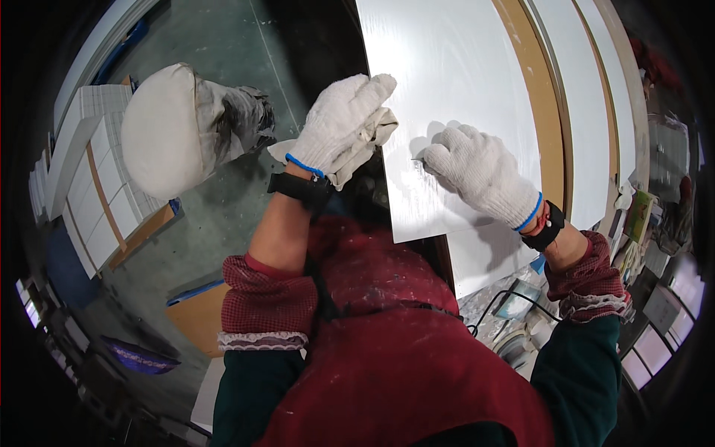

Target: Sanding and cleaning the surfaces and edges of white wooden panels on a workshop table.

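A glossy white board (447, 89) lies in front of me. At its left edge is my left hand (339, 123) in a white knit glove with a blue cuff, its fingers closed round a crumpled beige cloth (361, 156). The cloth hangs below the palm, partly behind the hand. Over the board's near part, my right hand (480, 167), gloved the same way, is closed with thumb and fingers together. By its thumb tip shows a small greyish mark or thin edge; what the fingers hold, if anything, is too small to make out.
More white boards with brown edges (547, 104) lie to the right. On the left stand a round cushion-like padded seat (160, 130) and a stack of white panels (104, 194). Near my right elbow are a black cord (514, 292) and cluttered containers (514, 346).
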`<action>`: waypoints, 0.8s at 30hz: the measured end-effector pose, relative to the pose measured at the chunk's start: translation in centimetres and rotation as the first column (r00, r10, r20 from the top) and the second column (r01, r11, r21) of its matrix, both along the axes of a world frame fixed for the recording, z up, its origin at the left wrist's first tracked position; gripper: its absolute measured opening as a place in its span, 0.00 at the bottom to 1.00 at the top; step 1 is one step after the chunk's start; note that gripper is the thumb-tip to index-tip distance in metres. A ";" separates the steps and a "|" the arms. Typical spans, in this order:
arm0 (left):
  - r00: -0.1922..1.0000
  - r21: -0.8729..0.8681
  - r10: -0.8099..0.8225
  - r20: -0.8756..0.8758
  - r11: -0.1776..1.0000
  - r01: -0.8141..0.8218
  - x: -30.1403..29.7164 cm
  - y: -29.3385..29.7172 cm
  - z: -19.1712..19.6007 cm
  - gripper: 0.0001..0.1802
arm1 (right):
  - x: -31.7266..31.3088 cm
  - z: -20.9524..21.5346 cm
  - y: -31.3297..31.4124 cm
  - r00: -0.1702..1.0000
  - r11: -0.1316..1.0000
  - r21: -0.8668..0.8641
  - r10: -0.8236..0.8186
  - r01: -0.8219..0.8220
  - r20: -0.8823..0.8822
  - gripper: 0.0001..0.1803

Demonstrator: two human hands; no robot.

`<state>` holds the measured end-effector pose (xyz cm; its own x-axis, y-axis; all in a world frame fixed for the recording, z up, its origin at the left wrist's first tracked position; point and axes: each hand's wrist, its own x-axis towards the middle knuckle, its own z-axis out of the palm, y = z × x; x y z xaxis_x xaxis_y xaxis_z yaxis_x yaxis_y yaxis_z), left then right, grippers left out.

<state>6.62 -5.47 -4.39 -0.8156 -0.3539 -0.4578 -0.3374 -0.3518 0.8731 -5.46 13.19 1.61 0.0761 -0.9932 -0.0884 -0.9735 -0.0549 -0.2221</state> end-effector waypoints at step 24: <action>1.000 0.036 0.027 0.016 0.999 -0.027 -0.2 0.2 0.5 0.25 | 0.7 0.5 1.3 0.999 0.999 0.041 -0.031 0.029 0.031 0.10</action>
<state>6.46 -5.28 -3.93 -0.7988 -0.3586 -0.4830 -0.3404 -0.3925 0.8544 -4.73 14.49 2.16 0.0498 -0.9907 -0.1269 -0.9670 -0.0160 -0.2543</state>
